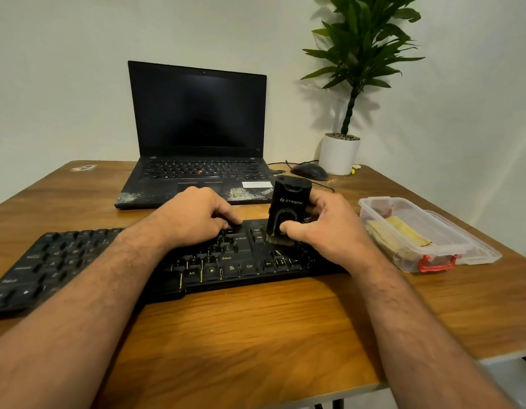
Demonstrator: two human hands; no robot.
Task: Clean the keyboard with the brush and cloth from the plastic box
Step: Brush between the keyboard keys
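Right hand (323, 228) gripping brush (288, 211) upright, bristles down on keyboard (78, 258) right end — left hand (196, 216) curled, pressing keys just beside. Keyboard runs left-right; unbrushed stretch lies leftward. Cloth (403, 234) in box (450, 246), nearest right hand.

Bare wooden table (255, 335) lies open along the near edge in front of the keyboard (78, 261), and at the far left beside the laptop (196, 128). The laptop stands close behind the keyboard, leaving only a thin strip between them. On the right the open plastic box (427, 231) sits just beside the keyboard's end, with the mouse (309, 171) and potted plant (340, 154) blocking the far right corner.
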